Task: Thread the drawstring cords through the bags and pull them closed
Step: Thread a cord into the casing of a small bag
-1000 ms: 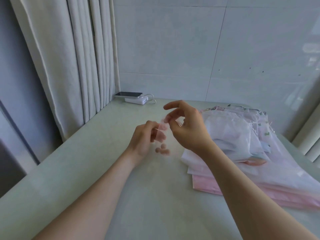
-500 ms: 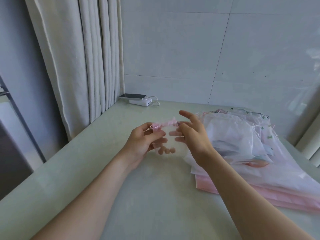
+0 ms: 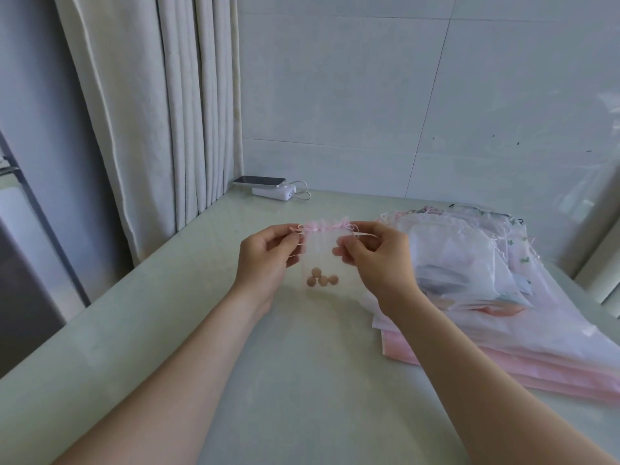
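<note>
At 9 o'clock of the small sheer bag [image 3: 321, 251], my left hand [image 3: 268, 260] is pinching the drawstring cord [image 3: 299, 229], grip clamped on it. The bag is hanging between my hands over the table [image 3: 302, 380], brown beads [image 3: 322, 280] sitting inside. At its 3 o'clock my right hand [image 3: 375, 260] is pinching the cord's other end, grip clamped too, beside the pile of bags [image 3: 469, 263].

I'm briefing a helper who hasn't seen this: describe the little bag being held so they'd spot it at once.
Over the pale table, just left of the pile of flat bags, the left hand and right hand pinch the top corners of a small sheer pouch. Unlike the piled bags, it is lifted, has a ruffled pink top and holds a few round tan beads.
</note>
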Demonstrator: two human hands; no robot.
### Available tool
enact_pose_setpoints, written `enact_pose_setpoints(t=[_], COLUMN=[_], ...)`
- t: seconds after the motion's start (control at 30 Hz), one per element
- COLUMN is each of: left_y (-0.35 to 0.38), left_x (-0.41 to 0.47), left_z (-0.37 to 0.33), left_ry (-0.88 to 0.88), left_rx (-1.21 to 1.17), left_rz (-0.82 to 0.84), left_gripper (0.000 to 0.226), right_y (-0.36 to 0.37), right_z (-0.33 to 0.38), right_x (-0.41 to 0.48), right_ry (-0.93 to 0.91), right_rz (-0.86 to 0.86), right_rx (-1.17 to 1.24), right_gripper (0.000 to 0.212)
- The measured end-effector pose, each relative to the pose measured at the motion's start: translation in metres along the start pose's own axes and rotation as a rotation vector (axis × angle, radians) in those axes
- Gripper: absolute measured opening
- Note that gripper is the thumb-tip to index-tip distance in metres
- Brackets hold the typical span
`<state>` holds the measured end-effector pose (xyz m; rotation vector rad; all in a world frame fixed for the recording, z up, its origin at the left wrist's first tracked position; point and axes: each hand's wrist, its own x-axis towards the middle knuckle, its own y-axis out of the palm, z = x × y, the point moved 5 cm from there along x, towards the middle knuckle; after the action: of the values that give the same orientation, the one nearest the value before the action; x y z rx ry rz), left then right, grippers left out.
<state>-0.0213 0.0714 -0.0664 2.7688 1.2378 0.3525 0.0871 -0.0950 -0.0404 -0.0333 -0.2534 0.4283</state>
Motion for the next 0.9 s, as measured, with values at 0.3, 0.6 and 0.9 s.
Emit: enact_pose_setpoints(t=[0.3, 0.6, 0.9], left_y=[-0.020, -0.017, -0.005], left_x=[0.001, 0.003, 0.005], left_z=[-0.009, -0.013, -0.014], left_ry=[0.145, 0.087, -0.215], left_rx=[0.095, -0.134, -0.695], left_rz=[-0.254, -0.238, -0.075], left_gripper=[0.020, 0.009, 0.008], right_y=[-0.005, -0.013, -0.005], right_z=[0.003, 0.013, 0.010], right_x=[-0.003, -0.003, -0.007], right_ry=[-0.018, -0.042, 0.203], right_rz=[-0.075, -0.207, -0.260], right_rx=[0.057, 0.183, 0.609], right_gripper=[0.011, 0.016, 0.019])
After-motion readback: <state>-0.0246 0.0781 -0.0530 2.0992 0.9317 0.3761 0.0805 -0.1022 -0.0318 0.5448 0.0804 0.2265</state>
